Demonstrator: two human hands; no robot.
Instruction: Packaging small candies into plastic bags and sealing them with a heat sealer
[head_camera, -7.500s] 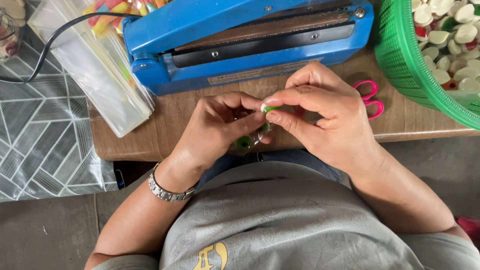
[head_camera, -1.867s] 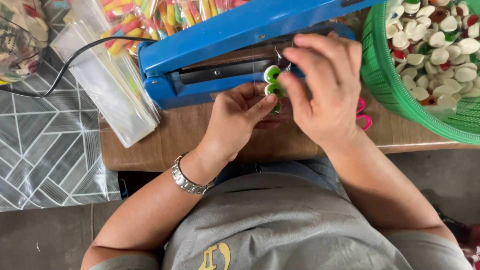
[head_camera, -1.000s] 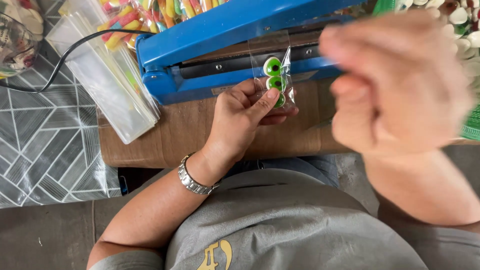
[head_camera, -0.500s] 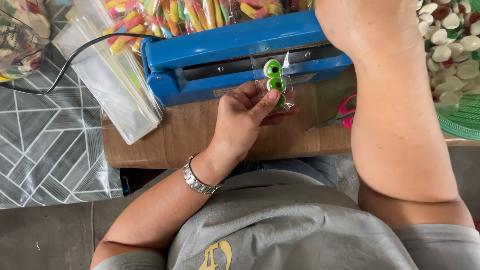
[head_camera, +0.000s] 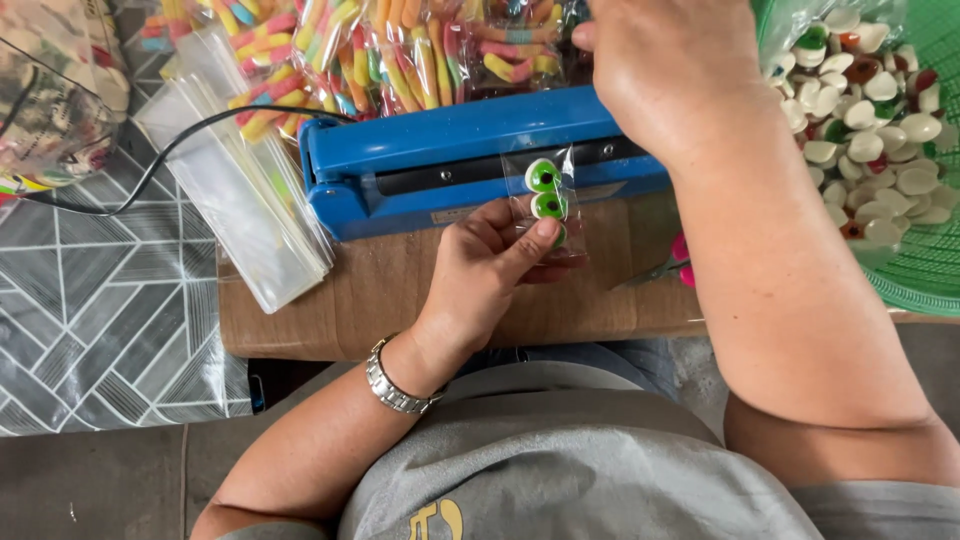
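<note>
My left hand (head_camera: 485, 270) pinches the lower end of a small clear plastic bag (head_camera: 545, 200) holding three green eye-shaped candies. The bag's open top lies in the jaw of the blue heat sealer (head_camera: 430, 160). My right hand (head_camera: 665, 60) rests palm down on the right part of the sealer's closed arm, its forearm crossing the wooden board (head_camera: 380, 290). The fingers of that hand are partly out of frame at the top.
A stack of empty clear bags (head_camera: 245, 200) lies left of the sealer, with its black cord (head_camera: 150, 170). Packs of coloured gummy worms (head_camera: 400, 50) sit behind it. A green basket (head_camera: 920, 270) of white candies stands right. Pink-handled scissors (head_camera: 680, 265) peek out under my right forearm.
My right hand left the bag, swung up and came down on the sealer's arm, which has closed over the bag's top. My left hand kept its hold on the bag.
</note>
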